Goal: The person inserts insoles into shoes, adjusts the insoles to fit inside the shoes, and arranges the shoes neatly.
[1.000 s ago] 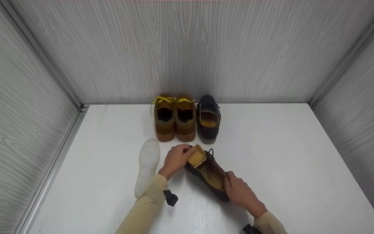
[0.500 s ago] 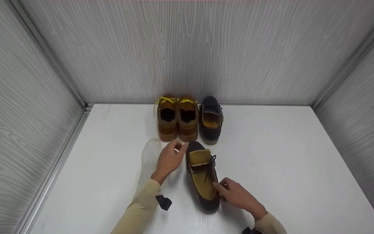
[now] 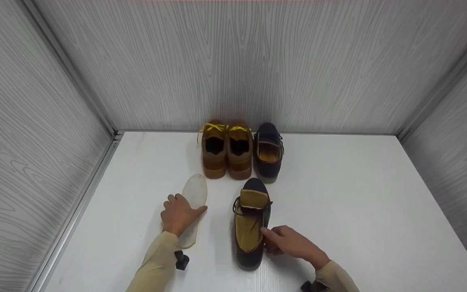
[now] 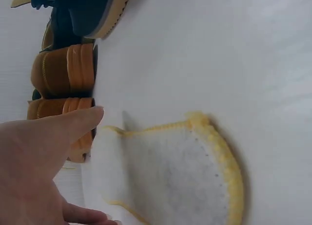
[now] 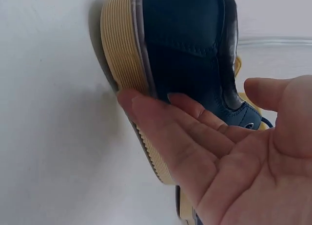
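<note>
A pale insole with a yellowish edge lies on the white table. Over it is my left hand, thumb spread away from the fingers. In the left wrist view the insole's near end shows fully, the thumb beside it; whether the fingers touch it I cannot tell. A dark lace-up shoe stands upright to the right, toe pointing away, its tan tongue folded back. My right hand is at the shoe's right side near the heel. Its straight fingers rest against the sole and side, thumb apart.
At the back wall stand a pair of brown shoes with yellow laces and a second dark shoe. Grey wood-grain panels enclose the white table at the back and sides.
My left hand has let go of the shoe's tongue and moved left over the insole. The shoe has turned straight, toe away. My right hand has loosened from the heel and stays at its side.
</note>
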Tool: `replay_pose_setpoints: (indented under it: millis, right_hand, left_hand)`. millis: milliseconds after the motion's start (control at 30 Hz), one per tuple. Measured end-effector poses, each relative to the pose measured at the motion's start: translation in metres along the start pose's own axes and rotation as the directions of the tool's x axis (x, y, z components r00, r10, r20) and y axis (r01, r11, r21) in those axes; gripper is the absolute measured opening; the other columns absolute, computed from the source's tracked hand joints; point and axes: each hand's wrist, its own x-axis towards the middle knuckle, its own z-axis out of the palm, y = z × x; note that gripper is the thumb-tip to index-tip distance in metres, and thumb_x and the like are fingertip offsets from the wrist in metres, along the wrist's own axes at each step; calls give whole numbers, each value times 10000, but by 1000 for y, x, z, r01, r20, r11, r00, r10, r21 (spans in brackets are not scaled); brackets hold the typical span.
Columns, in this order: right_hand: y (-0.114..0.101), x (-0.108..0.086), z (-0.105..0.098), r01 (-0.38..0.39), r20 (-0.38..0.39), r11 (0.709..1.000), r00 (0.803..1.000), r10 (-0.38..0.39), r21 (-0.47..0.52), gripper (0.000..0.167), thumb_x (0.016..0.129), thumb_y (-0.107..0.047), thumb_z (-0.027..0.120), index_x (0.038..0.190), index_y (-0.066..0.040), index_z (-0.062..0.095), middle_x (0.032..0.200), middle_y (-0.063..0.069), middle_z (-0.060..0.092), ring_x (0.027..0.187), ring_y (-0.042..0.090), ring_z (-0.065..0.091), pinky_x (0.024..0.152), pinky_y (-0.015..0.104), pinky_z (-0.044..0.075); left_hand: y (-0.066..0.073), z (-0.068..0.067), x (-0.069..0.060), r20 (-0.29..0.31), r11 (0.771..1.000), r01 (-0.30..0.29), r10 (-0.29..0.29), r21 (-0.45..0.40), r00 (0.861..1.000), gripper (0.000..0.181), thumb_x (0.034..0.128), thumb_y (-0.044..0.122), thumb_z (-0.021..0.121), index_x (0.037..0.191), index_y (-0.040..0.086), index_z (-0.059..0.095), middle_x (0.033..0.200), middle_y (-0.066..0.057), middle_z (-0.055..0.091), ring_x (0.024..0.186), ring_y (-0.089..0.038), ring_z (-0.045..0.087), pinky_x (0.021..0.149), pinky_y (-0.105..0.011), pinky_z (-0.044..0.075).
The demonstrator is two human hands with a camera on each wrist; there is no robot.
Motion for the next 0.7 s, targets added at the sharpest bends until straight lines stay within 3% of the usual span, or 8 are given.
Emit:
replay_pose_setpoints:
  millis: [200, 433, 700]
  right_hand:
    - [4, 7, 4, -18, 6, 999, 1000, 17, 31, 578, 972, -507, 437, 926, 21, 667, 807, 120, 680, 760, 267, 679, 671, 346, 546]
    - [8, 11, 5, -53, -45, 998, 997, 55, 46, 619, 948, -544, 458, 971, 42, 655, 833, 115, 678, 707, 253, 680, 633, 362, 550]
    - [1, 13, 5, -44, -166, 997, 986, 31, -70, 622, 902, -567, 531, 1076, 29, 566, 762, 82, 660, 640, 225, 663, 608, 378, 538]
  left_hand:
    - [-7, 0, -3, 42, 1000, 11, -10, -7, 999, 920, 669, 615, 737, 1104, -149, 467, 921, -246, 514, 861, -380, 548, 695, -520, 475]
    - [-11, 4, 2, 71, 1000, -2, 3, -22, 997, 818, 716, 573, 721, 1084, -127, 517, 899, -218, 571, 819, -363, 595, 705, -518, 484]
    - [-14, 4, 7, 39, 998, -52, 51, 19, 998, 610, 749, 454, 681, 974, -105, 590, 786, -195, 631, 677, -310, 620, 620, -468, 509]
